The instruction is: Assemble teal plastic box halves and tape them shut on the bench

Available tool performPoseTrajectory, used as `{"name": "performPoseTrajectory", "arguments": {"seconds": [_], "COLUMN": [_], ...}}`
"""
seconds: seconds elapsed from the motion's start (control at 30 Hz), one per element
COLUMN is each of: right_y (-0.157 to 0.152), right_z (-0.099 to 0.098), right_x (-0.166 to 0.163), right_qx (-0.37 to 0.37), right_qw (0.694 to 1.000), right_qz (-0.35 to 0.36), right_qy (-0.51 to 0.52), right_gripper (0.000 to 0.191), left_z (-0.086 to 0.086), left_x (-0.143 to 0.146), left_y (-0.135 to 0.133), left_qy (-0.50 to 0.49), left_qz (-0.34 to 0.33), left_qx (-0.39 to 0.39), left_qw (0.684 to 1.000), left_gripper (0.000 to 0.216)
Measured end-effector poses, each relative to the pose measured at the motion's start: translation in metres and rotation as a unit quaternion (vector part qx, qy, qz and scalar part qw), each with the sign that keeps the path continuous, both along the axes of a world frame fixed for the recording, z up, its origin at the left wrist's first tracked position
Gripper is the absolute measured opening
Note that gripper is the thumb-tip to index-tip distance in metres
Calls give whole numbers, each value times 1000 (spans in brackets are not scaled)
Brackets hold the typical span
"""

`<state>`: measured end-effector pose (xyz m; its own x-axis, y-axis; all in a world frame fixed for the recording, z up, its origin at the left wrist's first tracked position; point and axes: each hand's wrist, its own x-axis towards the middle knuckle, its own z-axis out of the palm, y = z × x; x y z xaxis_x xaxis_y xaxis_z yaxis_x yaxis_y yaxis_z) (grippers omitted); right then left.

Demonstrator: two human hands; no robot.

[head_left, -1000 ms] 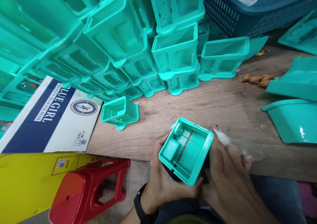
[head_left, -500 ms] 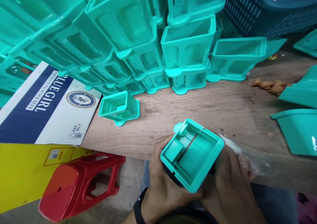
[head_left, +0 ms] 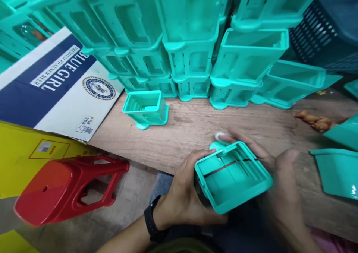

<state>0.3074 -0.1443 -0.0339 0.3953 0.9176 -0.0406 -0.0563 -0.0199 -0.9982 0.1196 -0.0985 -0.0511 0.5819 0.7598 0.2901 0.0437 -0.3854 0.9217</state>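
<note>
In the head view, the left hand [head_left: 187,193] has a firm grip around one side of a green box [head_left: 236,197], with the thumb and the fingers closed on it. This box is in the air over the near edge of the worktop [head_left: 187,122], tilted, and its open side faces up to the camera. The right hand [head_left: 279,178] is at the opposite side of the box; its grip looks open, because the thumb stands away from the fingers, which stretch along the far wall. Whether these fingers touch the wall, one cannot tell. The step in hand seems to be the handling of this one box between two hands, and the next move probably calls for a steady left grip and a careful placing of the right fingers. A smaller green container [head_left: 147,113] stands on the worktop beside a carton [head_left: 67,85], and behind it rise stacked green boxes [head_left: 192,14]. Several points are hard to make out. The right hand is blurred. A white thing [head_left: 220,135] near its fingertips is not clear. Something dark [head_left: 201,195] under the box is mostly hidden. The blue basket [head_left: 316,33] and the green piece [head_left: 337,173] at right are cut off.
</note>
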Motion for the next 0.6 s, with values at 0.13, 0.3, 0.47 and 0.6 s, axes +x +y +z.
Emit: {"name": "performPoseTrajectory", "arguments": {"seconds": [0.13, 0.3, 0.47, 0.6], "right_y": [11, 10, 12, 13], "right_z": [8, 13, 13, 12], "right_x": [-23, -28, -29, -25], "right_qx": [-16, -40, -51, -53], "right_qw": [986, 980, 971, 973], "right_qz": [-61, -107, -143, -132], "right_qy": [153, 165, 182, 183], "right_gripper": [71, 73, 67, 61], "left_z": [-4, -10, -11, -10], "left_x": [5, 13, 14, 12], "left_y": [-2, -8, -9, -8], "left_qy": [-14, -34, -39, -37], "left_qz": [12, 44, 60, 60], "left_qx": [4, 17, 13, 27], "left_qw": [1000, 998, 997, 997], "left_gripper": [101, 100, 95, 87]}}
